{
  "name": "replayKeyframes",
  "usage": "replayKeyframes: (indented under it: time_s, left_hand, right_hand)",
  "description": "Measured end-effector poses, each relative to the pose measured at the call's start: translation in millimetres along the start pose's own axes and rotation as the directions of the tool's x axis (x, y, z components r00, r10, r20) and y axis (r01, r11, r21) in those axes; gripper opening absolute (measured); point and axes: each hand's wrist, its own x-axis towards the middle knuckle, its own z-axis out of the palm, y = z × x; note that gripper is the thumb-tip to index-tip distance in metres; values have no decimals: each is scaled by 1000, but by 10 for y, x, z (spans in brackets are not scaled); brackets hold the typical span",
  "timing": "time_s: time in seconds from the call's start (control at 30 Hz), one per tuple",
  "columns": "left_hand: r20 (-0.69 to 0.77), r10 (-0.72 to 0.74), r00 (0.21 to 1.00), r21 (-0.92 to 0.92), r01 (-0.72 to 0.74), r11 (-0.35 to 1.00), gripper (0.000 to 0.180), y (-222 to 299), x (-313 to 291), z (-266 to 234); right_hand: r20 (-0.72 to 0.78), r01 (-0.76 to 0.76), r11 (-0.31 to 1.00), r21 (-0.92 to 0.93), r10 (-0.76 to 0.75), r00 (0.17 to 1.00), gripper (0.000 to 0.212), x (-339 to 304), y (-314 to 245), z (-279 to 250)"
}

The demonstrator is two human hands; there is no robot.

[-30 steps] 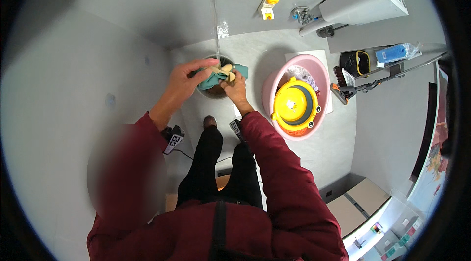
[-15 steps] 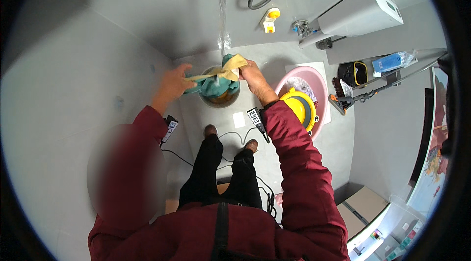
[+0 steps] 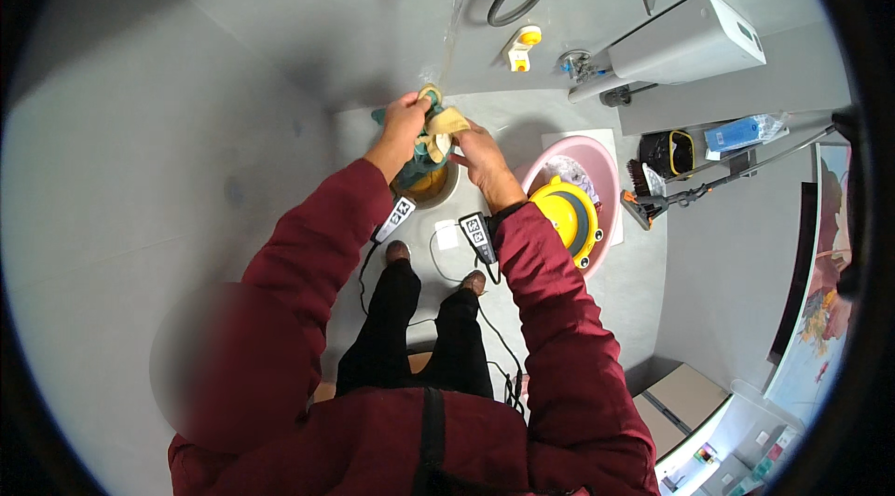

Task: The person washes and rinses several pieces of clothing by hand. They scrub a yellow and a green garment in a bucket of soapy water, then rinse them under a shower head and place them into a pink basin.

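- Cloth (image 3: pixel 438 128), teal with a cream band, hangs bunched between a person's two bare hands, over the mouth of a grey bucket (image 3: pixel 452 189).
- Its longest run, as far as the bunching lets me judge, goes from a cream loop at the left fingertips, on the side away from the person, down and back toward the person's body.
- The cream band slants from that loop across to the right hand; the teal folds droop below it, between and below the two hands, into the bucket's opening. One teal end pokes out past the left hand, on its left.
- Left hand (image 3: pixel 401 126): thumb and fingers are pinched closed on the cloth near the cream loop, slightly farther from the body than the right.
- Right hand (image 3: pixel 486 158): fingers half curled, thumb side toward the cloth, gripping the edge of the cream band; the exact fingertip contact is partly hidden.
- Below the hands, something orange-brown shows inside the bucket; I cannot tell what.
- Beyond the hands, a thin stream of water (image 3: pixel 455 11) falls beside the grey wall.
- To the right of the right hand stands a pink tub (image 3: pixel 608 174) holding a yellow basin (image 3: pixel 566 205) with cartoon eyes.
- Just behind each hand, at the wrist, sits a small patterned device: left (image 3: pixel 395 218), right (image 3: pixel 477 238).
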Motion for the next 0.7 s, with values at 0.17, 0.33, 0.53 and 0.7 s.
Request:
replayKeyframes:
  time_s: [0.17,0.33,0.53,0.7]
  left_hand:
    - [-23,-565,825,-537,466,703,30,117,769,25]
    - [-243,-314,918,68,339,938,31,325,906,376]
    - [244,30,969,969,-245,14,31,250,907,533]
    - [-151,-297,943,-34,295,955,29,138,883,483]
  right_hand:
    - [-52,-91,983,159,101,994,25,-68,100,-111]
    - [-127,-83,972,219,113,986,21,-27,107,-189]
    - [-140,-56,985,166,79,987,21,-73,147,-357]
    - [-196,-19,983,183,56,979,26,-110,44,-315]
